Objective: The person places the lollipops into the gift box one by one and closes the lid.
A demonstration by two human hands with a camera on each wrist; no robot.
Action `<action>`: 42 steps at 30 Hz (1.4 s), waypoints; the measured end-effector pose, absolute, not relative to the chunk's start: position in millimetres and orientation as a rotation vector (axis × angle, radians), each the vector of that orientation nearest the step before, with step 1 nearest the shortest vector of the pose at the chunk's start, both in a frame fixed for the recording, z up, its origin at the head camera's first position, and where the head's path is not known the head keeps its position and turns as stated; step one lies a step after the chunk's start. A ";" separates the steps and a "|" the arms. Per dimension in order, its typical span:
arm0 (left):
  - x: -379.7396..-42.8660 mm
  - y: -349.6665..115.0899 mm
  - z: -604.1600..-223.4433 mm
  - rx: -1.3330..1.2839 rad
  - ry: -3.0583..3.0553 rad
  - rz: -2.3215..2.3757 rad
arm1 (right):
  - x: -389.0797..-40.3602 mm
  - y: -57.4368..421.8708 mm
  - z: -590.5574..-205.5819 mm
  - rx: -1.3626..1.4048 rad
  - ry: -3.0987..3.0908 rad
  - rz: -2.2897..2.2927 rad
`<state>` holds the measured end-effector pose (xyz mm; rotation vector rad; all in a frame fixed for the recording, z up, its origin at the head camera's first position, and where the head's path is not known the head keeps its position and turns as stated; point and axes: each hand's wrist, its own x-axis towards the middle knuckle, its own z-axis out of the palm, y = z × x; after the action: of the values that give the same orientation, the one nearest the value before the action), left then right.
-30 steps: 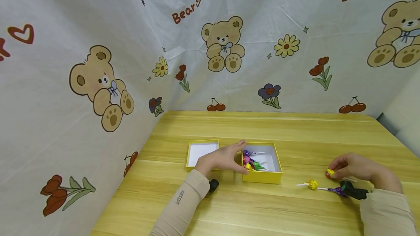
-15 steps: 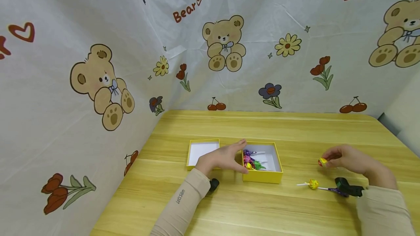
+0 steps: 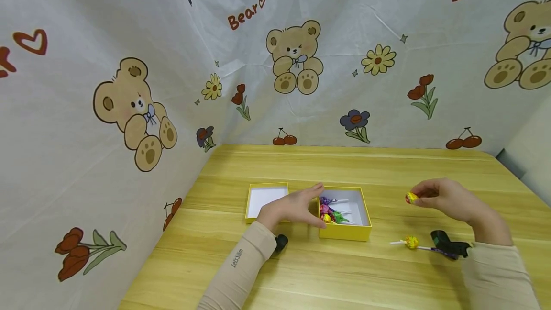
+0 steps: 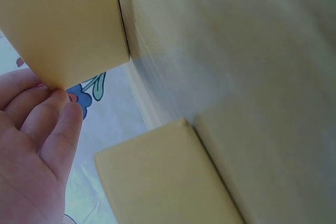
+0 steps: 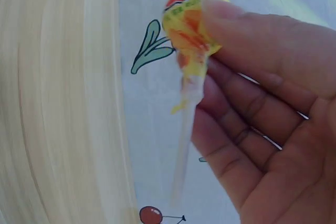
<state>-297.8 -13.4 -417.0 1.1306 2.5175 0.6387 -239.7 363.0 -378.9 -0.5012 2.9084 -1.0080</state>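
Note:
At mid-table a yellow open box [image 3: 344, 232] holds several wrapped lollipops [image 3: 325, 209], bunched at its left side with their sticks toward the right. My left hand [image 3: 292, 208] spans the box's left side and grips it, thumb at the near corner and fingers at the far one. In the left wrist view the fingertips [image 4: 60, 98] touch the box's wall [image 4: 68, 24]; the thumb is out of sight. Off the table to the right, my right hand [image 3: 447, 200] pinches a yellow and red lollipop [image 5: 191, 30] by its wrapped head, its white stick pointing down in the right wrist view.
Left of the box lies a shallow yellow lid [image 3: 263, 197], white inside, partly behind my left hand. A yellow lollipop [image 3: 412, 242] and a purple one [image 3: 447, 253] lie on the wooden table [image 3: 344, 276] at the right. A bear-print cloth [image 3: 241, 61] hangs behind.
My right hand has lifted the yellow and red lollipop from the table and carried it left and away from me. The left hand and the box stay put.

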 end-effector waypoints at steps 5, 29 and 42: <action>-297.8 -13.5 -416.9 1.129 2.519 0.631 | -240.0 351.0 -373.9 -0.514 2.965 -1.052; -297.0 -13.0 -421.9 1.119 2.536 0.629 | -249.2 267.4 -370.1 -0.582 3.021 -1.195; -299.1 -12.3 -420.2 1.119 2.541 0.622 | -255.3 234.7 -387.4 -0.635 2.949 -1.338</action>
<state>-299.1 -12.3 -420.2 1.1186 2.5407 0.6218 -255.3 234.7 -387.4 -0.6351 2.9492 -1.3375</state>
